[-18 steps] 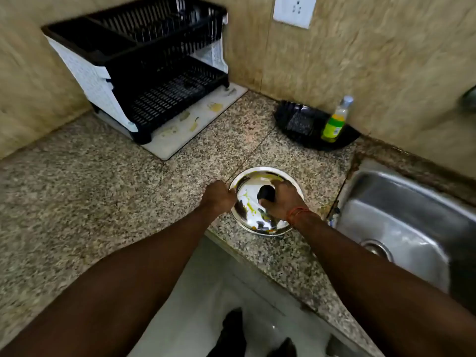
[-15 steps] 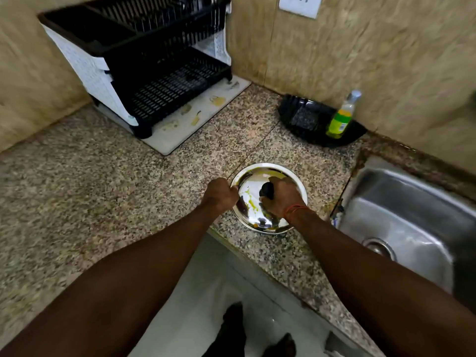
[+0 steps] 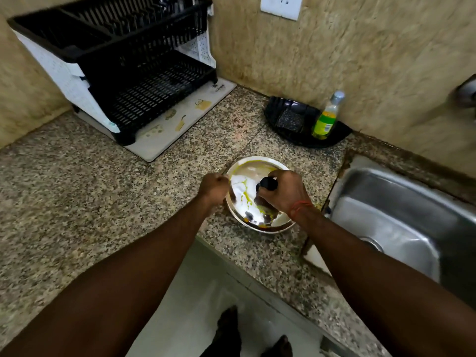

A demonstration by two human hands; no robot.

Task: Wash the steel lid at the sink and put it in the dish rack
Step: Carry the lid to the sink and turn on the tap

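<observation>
A round steel lid (image 3: 247,176) with yellow-green smears and a black knob (image 3: 268,183) lies on the granite counter (image 3: 103,202) near its front edge. My right hand (image 3: 283,193) is closed around the knob. My left hand (image 3: 213,188) is a fist at the lid's left rim, touching or pinching the edge. The steel sink (image 3: 401,217) is sunk into the counter to the right. A black two-tier dish rack (image 3: 123,65) with white sides stands at the back left on a pale mat (image 3: 180,122).
A black corner tray (image 3: 304,119) against the wall holds a dark scrub pad (image 3: 289,119) and a green soap bottle (image 3: 325,119). A white socket (image 3: 280,6) is on the wall. A tap fitting (image 3: 467,91) shows at the right edge. The floor and my feet (image 3: 229,328) are below.
The lid's far edge has tilted up slightly and it now mirrors a bright surface. Both hands stay at the lid; the view has shifted a little.
</observation>
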